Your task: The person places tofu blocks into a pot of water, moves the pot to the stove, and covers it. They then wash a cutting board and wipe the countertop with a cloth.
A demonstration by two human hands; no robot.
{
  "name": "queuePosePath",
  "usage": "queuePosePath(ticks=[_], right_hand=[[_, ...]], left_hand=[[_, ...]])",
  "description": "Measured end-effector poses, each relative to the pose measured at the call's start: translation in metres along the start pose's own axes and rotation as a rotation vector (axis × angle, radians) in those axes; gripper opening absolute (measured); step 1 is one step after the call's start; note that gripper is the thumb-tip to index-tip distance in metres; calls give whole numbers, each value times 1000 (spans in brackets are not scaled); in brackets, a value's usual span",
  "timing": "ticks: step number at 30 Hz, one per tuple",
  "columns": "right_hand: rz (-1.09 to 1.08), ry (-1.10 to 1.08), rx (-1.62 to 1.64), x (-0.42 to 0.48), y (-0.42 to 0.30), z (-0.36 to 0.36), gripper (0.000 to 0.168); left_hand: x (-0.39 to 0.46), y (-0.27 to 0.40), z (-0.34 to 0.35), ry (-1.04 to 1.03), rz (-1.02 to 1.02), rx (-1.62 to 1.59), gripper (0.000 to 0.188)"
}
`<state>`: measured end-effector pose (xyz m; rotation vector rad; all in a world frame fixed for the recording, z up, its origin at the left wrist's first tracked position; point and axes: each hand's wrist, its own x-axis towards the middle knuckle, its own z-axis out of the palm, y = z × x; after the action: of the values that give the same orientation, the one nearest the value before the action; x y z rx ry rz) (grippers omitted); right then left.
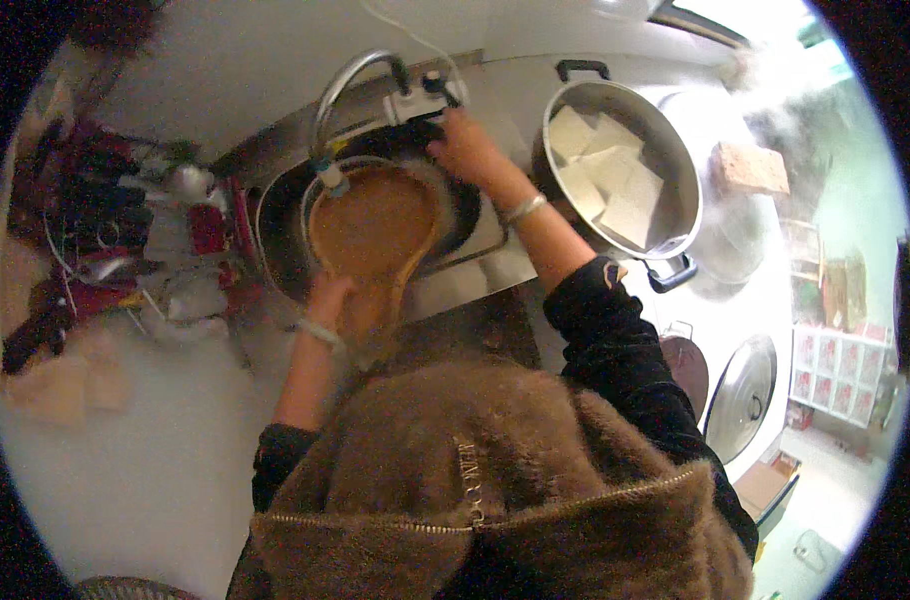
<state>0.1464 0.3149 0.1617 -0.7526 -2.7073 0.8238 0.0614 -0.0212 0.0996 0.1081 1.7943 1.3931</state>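
Note:
My left hand (333,291) grips a large brown dipper (380,217) near its neck; the handle runs back towards my body. Its round bowl lies over a metal basin, of which the rim (306,214) shows, inside the sink (269,262). Above the bowl's far left edge hangs the spout end of a curved chrome faucet (350,71). At the faucet's dark lever (449,94) is my right hand (464,150), its fingers bent and slightly blurred. Whether they close round the lever cannot be told.
Right of the sink, a two-handled metal pot (684,142) holds several pale, flat square pieces (631,199). Beyond are a brick (751,166), rising steam and a metal lid (741,401). Cluttered items (192,217) stand left of the sink.

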Motion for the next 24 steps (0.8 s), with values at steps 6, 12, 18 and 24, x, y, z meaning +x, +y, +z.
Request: queuePosePath(ticks=[6,12,18,24], right_hand=[[61,-168,275,-98,-20,-31,68],[24,-119,547,-155,-26,-69,64],[44,-151,663,-191,-32,-110,56],[-14,171,713,-224,-25,-141,58]], left_hand=[[-55,40,-4,-186,-103,-6,22],[-109,72,20,-200,-115,0,23],[-123,108,44,-180,40,155,26],[-131,208,105,-262,276,379,32]])
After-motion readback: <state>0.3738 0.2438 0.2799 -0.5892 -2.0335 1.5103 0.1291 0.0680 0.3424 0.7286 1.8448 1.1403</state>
